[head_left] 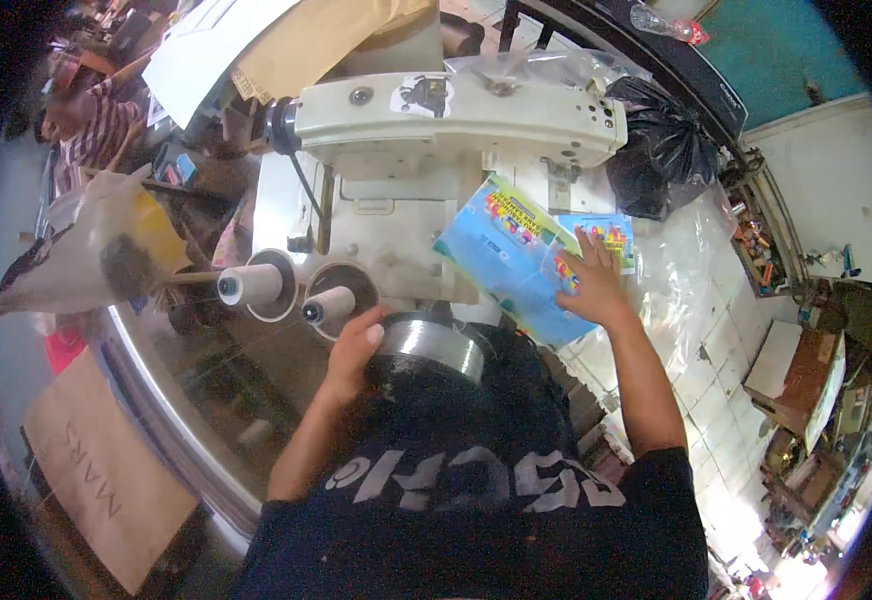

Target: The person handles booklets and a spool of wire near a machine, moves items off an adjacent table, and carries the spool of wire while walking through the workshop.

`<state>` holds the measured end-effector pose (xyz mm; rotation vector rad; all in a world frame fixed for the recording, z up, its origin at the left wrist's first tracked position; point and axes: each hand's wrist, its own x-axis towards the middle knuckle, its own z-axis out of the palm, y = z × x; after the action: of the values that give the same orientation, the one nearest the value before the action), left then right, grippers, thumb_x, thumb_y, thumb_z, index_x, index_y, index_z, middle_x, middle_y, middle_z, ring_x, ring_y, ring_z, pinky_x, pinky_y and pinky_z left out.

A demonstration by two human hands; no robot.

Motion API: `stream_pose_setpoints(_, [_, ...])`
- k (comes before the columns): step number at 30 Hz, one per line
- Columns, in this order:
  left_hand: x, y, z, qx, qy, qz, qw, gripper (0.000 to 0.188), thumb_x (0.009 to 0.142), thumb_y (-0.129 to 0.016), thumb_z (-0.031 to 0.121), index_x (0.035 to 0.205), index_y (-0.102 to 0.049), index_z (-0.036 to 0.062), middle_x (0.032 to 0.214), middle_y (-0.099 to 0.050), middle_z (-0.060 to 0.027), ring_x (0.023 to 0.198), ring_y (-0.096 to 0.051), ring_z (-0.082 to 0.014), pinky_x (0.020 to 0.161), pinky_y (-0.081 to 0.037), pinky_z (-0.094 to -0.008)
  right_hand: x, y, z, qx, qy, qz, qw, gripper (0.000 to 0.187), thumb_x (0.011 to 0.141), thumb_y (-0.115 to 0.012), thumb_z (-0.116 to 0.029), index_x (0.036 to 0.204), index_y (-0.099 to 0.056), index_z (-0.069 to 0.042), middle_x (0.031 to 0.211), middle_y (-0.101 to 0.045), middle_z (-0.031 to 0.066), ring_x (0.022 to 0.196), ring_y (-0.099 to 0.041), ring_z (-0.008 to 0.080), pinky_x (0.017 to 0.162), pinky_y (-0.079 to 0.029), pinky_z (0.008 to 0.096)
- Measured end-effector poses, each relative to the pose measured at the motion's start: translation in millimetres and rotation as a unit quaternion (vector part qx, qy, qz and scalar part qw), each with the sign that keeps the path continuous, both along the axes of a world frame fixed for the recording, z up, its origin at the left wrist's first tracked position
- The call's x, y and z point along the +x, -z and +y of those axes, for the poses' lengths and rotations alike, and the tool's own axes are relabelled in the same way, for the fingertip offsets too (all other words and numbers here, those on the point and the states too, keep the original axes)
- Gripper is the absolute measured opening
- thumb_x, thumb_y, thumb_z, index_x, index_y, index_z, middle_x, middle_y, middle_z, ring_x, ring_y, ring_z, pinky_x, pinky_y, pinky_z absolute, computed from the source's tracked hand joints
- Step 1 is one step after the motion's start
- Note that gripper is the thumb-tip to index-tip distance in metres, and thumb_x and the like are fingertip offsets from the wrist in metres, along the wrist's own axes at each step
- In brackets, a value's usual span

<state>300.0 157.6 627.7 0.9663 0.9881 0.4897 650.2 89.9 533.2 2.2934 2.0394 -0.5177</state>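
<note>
A wide spool of shiny silver wire (431,348) lies close to my body, in front of the dark shirt. My left hand (356,350) grips the left edge of this wire spool, thumb up, its other fingers partly hidden. To the right, a blue and green printed booklet (501,245) lies slanted by the bed of a cream sewing machine (456,125). My right hand (596,280) rests flat on the booklet's right part with its fingers spread. A second blue printed piece (611,235) shows beyond that hand.
Two white thread cones (251,285) (331,305) stand left of the wire spool. A black plastic bag (661,145) and clear plastic sheeting (681,290) lie to the right. Brown cardboard (106,470) is at lower left. Another person (101,125) sits at far left.
</note>
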Motion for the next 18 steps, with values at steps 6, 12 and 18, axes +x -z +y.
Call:
stream_pose_setpoints(6, [1, -10, 0, -0.008, -0.012, 0.01, 1.0, 0.066, 0.075, -0.052, 0.062, 0.101, -0.056, 0.0004, 0.088, -0.056, -0.005, 0.083, -0.051, -0.0133, 0.069, -0.041, -0.0272, -63, -60, 15, 0.129, 0.013, 0.408, 0.904, 0.042, 0.078, -0.068, -0.014, 0.118, -0.06, -0.007, 0.126, -0.055, 0.0148, 0.118, -0.05, 0.032, 0.1, -0.039, 0.0391])
stream_pose_setpoints(12, [5, -9, -6, -0.048, -0.045, -0.008, 0.998, 0.067, 0.072, -0.058, 0.058, 0.104, -0.054, -0.0014, 0.09, -0.058, -0.0064, 0.082, -0.055, -0.014, 0.07, -0.044, -0.0263, -103, -125, 21, 0.091, -0.112, 0.534, 0.833, 0.027, 0.082, -0.067, -0.017, 0.107, -0.065, -0.006, 0.109, -0.063, 0.012, 0.101, -0.061, 0.0276, 0.086, -0.048, 0.035])
stream_pose_setpoints(18, [-3, -1, -5, -0.045, -0.006, -0.037, 0.998, 0.061, 0.074, -0.061, 0.05, 0.106, -0.054, -0.002, 0.092, -0.06, -0.0072, 0.082, -0.057, -0.0141, 0.071, -0.046, -0.027, -111, -122, 19, 0.069, -0.027, 0.483, 0.873, 0.02, 0.088, -0.06, -0.019, 0.098, -0.064, -0.003, 0.091, -0.067, 0.0109, 0.082, -0.065, 0.0245, 0.074, -0.05, 0.0327])
